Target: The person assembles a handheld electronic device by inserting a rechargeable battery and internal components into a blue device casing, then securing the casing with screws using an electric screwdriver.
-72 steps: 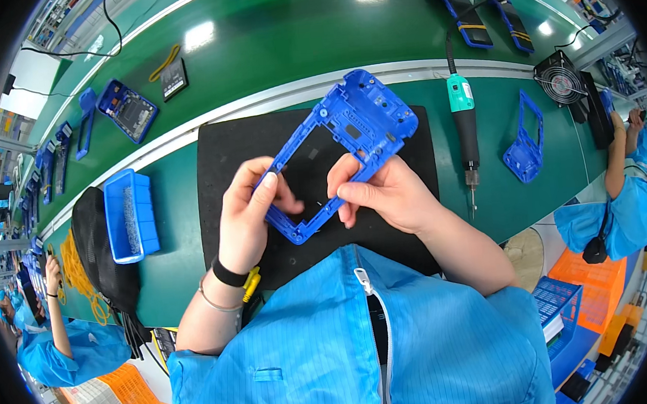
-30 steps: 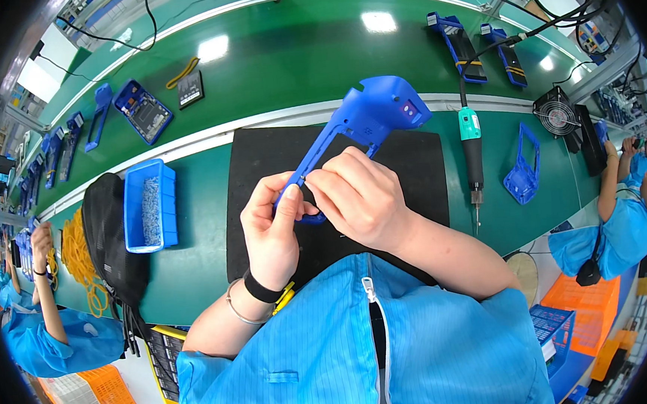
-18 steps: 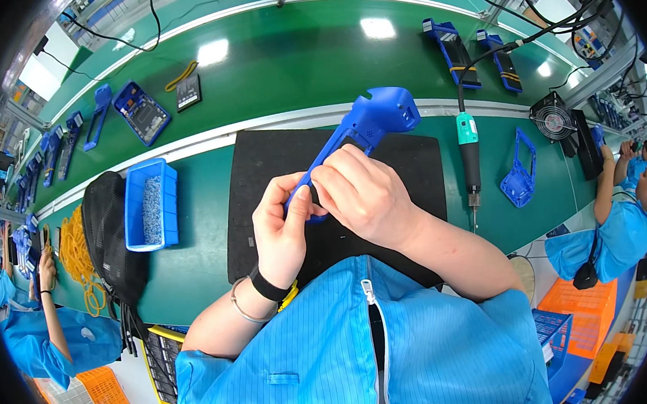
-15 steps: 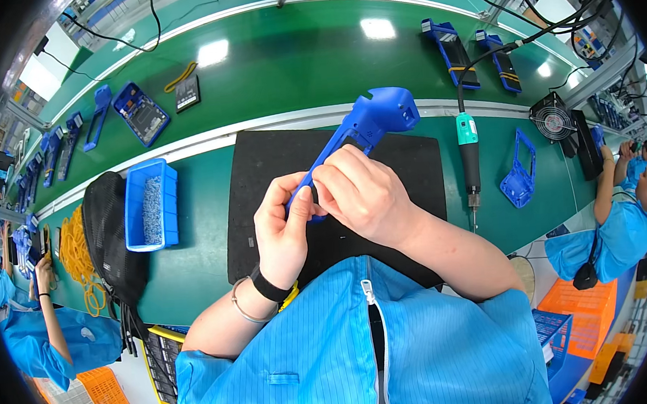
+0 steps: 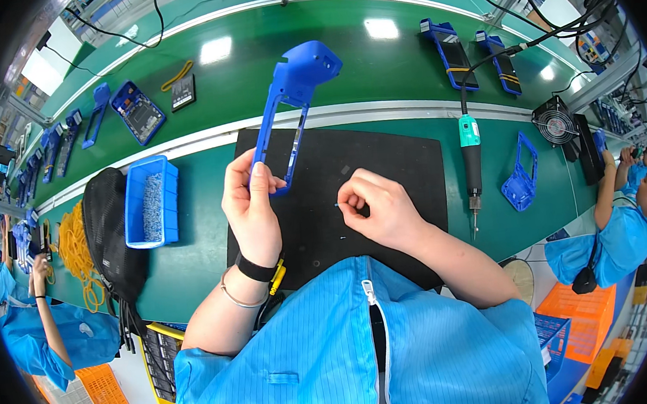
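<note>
My left hand (image 5: 252,199) grips the lower end of a blue plastic device housing (image 5: 296,80), an open frame with a bulky head, held tilted up above the black mat (image 5: 402,151). My right hand (image 5: 384,209) is closed in a pinch over the mat, apart from the housing. A tiny pale speck shows at its fingertips, too small to name. On the mat below lies another tiny pale piece (image 5: 342,238).
A blue bin (image 5: 132,208) of small metal parts and a black mesh bag (image 5: 108,232) are at left. An electric screwdriver (image 5: 470,154) hangs at right beside a blue frame (image 5: 520,173). Devices lie along the far belt (image 5: 289,28). Co-workers sit on both sides.
The right hand has come away from the housing and moved right and down over the mat. My left hand has carried the housing left and turned it more upright.
</note>
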### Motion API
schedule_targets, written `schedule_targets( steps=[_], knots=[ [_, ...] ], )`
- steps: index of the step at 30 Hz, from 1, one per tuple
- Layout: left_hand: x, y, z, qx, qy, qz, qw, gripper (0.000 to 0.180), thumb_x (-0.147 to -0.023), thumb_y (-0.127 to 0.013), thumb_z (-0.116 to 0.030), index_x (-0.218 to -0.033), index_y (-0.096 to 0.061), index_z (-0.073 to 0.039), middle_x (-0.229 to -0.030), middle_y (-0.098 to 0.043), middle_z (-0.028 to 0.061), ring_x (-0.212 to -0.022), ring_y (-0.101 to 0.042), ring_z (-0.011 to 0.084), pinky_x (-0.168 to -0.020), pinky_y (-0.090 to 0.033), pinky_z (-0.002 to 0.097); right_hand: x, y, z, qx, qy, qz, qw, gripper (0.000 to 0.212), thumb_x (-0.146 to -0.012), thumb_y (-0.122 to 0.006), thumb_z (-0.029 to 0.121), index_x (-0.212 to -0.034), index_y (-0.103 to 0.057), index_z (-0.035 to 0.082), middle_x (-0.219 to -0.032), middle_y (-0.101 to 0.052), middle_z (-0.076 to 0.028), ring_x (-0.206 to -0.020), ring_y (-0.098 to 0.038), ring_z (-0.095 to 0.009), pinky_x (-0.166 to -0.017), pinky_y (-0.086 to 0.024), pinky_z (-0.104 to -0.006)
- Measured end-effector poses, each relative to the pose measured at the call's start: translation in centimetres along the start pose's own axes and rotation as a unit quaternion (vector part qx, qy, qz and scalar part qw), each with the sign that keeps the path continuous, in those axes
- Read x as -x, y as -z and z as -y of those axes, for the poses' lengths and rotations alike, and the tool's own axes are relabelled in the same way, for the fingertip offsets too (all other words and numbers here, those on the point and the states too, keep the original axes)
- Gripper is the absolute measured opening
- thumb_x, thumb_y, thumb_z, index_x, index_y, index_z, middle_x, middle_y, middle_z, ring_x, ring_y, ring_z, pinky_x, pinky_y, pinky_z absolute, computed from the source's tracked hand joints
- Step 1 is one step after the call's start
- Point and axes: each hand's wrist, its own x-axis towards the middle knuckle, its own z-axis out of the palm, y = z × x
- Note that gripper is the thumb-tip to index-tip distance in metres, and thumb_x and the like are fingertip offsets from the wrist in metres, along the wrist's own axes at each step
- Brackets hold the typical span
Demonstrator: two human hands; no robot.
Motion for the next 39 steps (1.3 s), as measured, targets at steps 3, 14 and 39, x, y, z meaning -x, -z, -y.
schedule_targets(
  steps=[3, 14, 39],
  knots=[
    [-0.7, 0.1, 0.2, 0.007, 0.025, 0.000, 1.000, 0.020, -0.098, -0.051, -0.012, -0.113, -0.055, -0.001, -0.077, -0.051, 0.0000, -0.072, -0.050, 0.0080, -0.069, -0.045, 0.0237, 1.0, -0.3, -1.1, 0.057, -0.009, 0.049, 0.997, 0.011, -0.074, -0.066, -0.001, -0.080, -0.058, 0.004, -0.077, -0.056, -0.005, -0.066, -0.061, -0.017, -0.059, -0.051, -0.0283],
    [-13.1, -2.0, 0.6, -0.268, -0.132, 0.014, 0.954, 0.021, -0.094, -0.051, -0.007, -0.113, -0.059, 0.000, -0.082, -0.059, 0.0049, -0.074, -0.057, 0.0129, -0.068, -0.049, 0.0273, 0.4, 2.3, -2.4, -0.118, -0.120, -0.021, 0.985, 0.007, -0.086, -0.063, 0.008, -0.085, -0.064, 0.001, -0.076, -0.058, -0.007, -0.063, -0.060, -0.016, -0.058, -0.047, -0.0278],
    [2.4, -2.4, -0.7, -0.403, -0.060, 0.420, 0.811, 0.030, -0.065, -0.079, -0.008, -0.092, -0.064, -0.006, -0.089, -0.059, 0.0066, -0.087, -0.058, 0.0256, -0.077, -0.050, 0.0341, 1.3, 2.9, -4.6, -0.116, -0.112, -0.045, 0.986, 0.005, -0.084, -0.064, 0.002, -0.089, -0.065, 0.001, -0.078, -0.058, -0.004, -0.062, -0.058, -0.011, -0.056, -0.046, -0.0235]
  ],
)
